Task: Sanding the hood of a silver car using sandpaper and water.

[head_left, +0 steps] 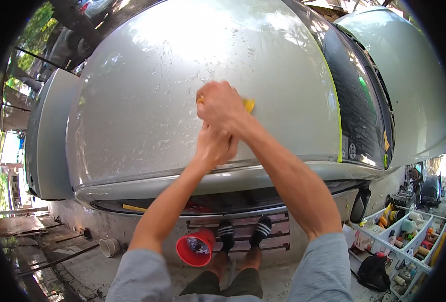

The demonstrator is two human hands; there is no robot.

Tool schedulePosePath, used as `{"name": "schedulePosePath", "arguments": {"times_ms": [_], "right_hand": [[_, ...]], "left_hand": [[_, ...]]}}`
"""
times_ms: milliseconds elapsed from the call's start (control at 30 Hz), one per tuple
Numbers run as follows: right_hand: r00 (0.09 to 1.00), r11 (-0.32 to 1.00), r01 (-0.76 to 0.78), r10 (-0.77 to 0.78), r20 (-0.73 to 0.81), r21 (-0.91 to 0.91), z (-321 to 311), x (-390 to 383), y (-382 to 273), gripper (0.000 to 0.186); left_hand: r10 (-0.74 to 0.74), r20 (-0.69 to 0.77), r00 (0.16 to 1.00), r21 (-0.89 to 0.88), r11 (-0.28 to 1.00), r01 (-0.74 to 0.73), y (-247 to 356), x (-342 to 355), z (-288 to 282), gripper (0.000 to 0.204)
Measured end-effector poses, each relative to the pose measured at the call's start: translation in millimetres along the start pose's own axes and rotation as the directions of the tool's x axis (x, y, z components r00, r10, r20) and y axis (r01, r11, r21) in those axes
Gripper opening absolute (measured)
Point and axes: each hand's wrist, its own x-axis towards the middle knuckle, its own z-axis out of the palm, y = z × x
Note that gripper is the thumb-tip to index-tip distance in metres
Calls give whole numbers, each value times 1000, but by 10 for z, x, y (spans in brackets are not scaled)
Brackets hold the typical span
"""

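Observation:
Both my hands are over the wet silver-grey car roof (147, 110), which is dotted with water drops. My right hand (222, 103) is closed on a yellow piece (249, 105) that sticks out past the fingers on both sides; whether it is a cloth, a pad or a sheet does not show. Just nearer to me, my left hand (216, 143) is closed against the underside of the right hand and wrist. Its fingers are curled, and whatever they hold is hidden.
Yellow-green tape (339, 121) edges the roof by the windshield (359, 100). Below the door side, a red bucket (195, 247) stands beside the slatted bench (278, 236) under my feet. A white trolley (409, 236) of supplies is at right, a pale pail (109, 247) at left.

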Motion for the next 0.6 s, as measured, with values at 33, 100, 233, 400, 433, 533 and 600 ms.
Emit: {"name": "schedulePosePath", "arguments": {"times_ms": [33, 100, 233, 400, 433, 533, 600], "right_hand": [[990, 992, 99, -90, -107, 85, -66, -149, 43, 23], [901, 938, 300, -219, -374, 172, -199, -471, 351, 29], [708, 982, -106, -36, -705, -157, -836, -1365, 1798, 39], [527, 938, -345, 196, -827, 2, -813, -2193, 2964, 39], [534, 917, -396, 185, -825, -51, -725, -2175, 2913, 39], [549, 921, -388, 268, -791, 42, -532, -1986, 2837, 38], [556, 903, -429, 279, -783, 18, -658, -2127, 2924, 36]], "left_hand": [[167, -37, 985, 398, 907, -139, 113, -92, -116, 73], [159, -134, 978, 460, 884, -80, -140, 478, -628, 66], [152, -185, 971, 420, 906, -61, -386, 703, -825, 61], [342, 177, 923, 402, 831, -385, -215, -11, -763, 54], [278, 128, 952, 426, 851, -306, -193, 405, -824, 56], [113, -120, 986, 448, 893, -48, -274, 1670, -1053, 61], [157, -72, 985, 368, 922, -120, -163, 1287, -789, 63]]}}
